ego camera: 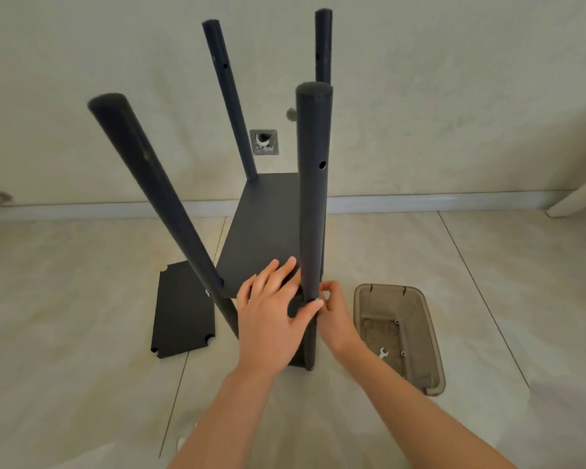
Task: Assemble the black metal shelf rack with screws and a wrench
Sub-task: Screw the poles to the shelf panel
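Four black posts are stood upright on the tiled floor, and one shelf panel [264, 228] is seen mounted between them at a low level. A screw head [208, 293] is visible at the near left post [156, 194], so that corner is judged fastened. At the near right post [313, 198] a screw [317, 300] is pinched between the curled fingertips of the right hand [335, 313] and is judged to be started by hand. The left hand [268, 316] is laid on the near edge of the shelf panel with its fingers straight and its thumb set against the post; nothing is gripped by it. Whether the far corners are fastened cannot be told.

Much is judged to be left. A loose panel [183, 309] lies flat on the floor at the near left, unmounted, and empty screw holes are seen higher up the posts. The wrench [383, 353] lies unused in the brown tray [430, 333] at the near right, with a few spare screws [403, 353] around it.

Open floor is seen near and to both sides of the rack. The tray is set just beside the right forearm, so a reach for the wrench is short. The wall and its baseboard [420, 201] lie close behind the far posts, so room is tightest there.
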The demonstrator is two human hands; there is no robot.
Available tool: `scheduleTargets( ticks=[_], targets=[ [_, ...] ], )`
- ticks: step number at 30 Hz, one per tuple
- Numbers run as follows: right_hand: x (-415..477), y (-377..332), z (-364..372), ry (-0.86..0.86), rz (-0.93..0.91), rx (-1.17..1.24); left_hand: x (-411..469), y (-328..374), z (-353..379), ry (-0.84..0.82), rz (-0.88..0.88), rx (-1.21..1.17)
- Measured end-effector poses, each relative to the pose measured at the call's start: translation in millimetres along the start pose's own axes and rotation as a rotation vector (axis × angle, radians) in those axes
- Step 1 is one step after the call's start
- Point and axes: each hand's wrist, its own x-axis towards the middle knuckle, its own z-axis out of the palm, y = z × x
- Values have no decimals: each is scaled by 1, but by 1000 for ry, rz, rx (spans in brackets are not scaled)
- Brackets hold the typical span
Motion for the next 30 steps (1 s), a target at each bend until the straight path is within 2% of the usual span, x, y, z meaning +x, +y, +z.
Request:
scheduleTargets(
  ticks=[6,10,13,17,22,30],
  targets=[
    [14,-22,16,-58,-104,-216,17,-23,-27,66,29,116],
    [29,-47,30,-142,-94,-232,36,-44,-49,-31,-56,72],
    [37,-56,37,-218,-55,-212,45,-62,-65,-44,-120,-61],
    [48,-63,47,-283,-25,-192,57,-80,-81,-124,-335,-247],
    [60,-66,65,-325,-33,-215,58,-99,-84,-116,-645,-481],
    [75,-70,84,-515,-29,-315,33,-143,-75,-74,-886,-681]
  ],
)
